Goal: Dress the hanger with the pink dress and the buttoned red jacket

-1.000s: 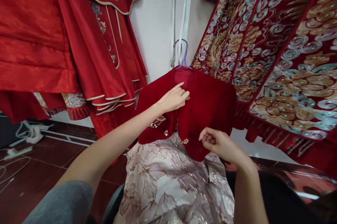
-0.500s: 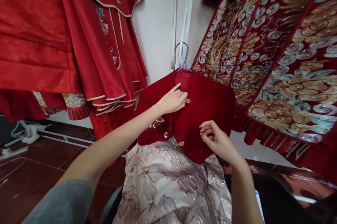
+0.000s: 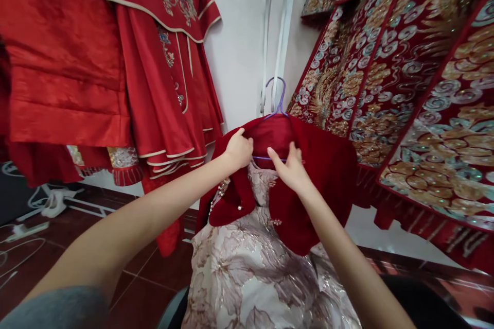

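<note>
A dark red velvet jacket [image 3: 332, 169] hangs on a purple hanger [image 3: 283, 93], its front parted to show the lining. Under it is a pale dress [image 3: 243, 262] with mauve leaf patterns. My left hand [image 3: 239, 150] is closed around the jacket's front edge on the left, near the collar. My right hand [image 3: 292, 168] is at the opposite front edge, thumb and fingers apart, slightly blurred. Beaded trim [image 3: 222, 189] and a pearl button [image 3: 240, 208] show on the left panel. The hanger's lower bar passes between my hands.
Red garments with cream piping [image 3: 173, 87] hang at the left. Heavily embroidered red garments [image 3: 432, 113] with fringes hang at the right. White straps [image 3: 283, 25] run down to the hanger. A white stand and cables [image 3: 57, 203] are on the tiled floor at the lower left.
My left hand has gone from the middle of the jacket to its left edge. My right hand has risen from the lower right panel toward the neckline. The jacket front has been spread open.
</note>
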### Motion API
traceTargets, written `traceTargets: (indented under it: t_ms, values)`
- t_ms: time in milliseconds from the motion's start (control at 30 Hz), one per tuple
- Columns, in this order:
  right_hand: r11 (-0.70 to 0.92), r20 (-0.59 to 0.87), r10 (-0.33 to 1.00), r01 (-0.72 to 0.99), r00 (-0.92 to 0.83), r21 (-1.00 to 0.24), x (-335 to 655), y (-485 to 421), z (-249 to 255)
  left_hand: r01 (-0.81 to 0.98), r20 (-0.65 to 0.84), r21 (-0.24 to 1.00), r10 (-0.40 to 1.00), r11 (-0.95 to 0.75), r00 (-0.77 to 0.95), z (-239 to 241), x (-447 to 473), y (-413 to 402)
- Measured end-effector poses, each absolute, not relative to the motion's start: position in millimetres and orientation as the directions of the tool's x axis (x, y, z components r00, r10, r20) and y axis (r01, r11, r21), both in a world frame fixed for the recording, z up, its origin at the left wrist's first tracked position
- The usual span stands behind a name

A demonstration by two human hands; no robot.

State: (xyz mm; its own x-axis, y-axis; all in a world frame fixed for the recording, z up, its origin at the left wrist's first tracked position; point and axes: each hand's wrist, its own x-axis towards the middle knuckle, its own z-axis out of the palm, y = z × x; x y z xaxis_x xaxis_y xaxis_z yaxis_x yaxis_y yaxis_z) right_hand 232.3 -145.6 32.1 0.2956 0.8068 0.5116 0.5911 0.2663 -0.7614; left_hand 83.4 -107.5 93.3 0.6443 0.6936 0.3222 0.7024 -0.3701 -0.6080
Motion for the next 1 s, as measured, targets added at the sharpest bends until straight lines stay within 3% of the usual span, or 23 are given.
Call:
traceTargets:
  t_ms: [100, 300, 533, 733, 1000]
  values:
    - [0.155, 0.646, 0.651, 0.764, 0.399, -0.627, 254, -150, 22, 0.796, 0.416, -0.54, 0.736, -0.272, 0.534, 89, 83, -120]
    - [0.029, 0.805, 0.526, 0.94, 0.275, -0.34, 307, -149, 11, 0.909, 0.49, -0.38, 0.796, -0.172, 0.356, 74, 95, -137]
    - [-0.03, 0.837, 0.492, 0.966, 0.238, -0.257, 333, -138, 32, 0.964, 0.503, -0.267, 0.853, -0.002, 0.141, 76, 99, -126]
    - [-0.027, 0.773, 0.593, 0.965, 0.226, -0.261, 346, -136, 64, 0.989, 0.457, -0.15, 0.887, -0.004, 0.073, 87, 101, -109]
    - [-0.192, 0.461, 0.839, 0.949, 0.29, -0.248, 353, -123, 112, 0.991, 0.373, -0.082, 0.919, -0.108, 0.131, 107, 85, -97]
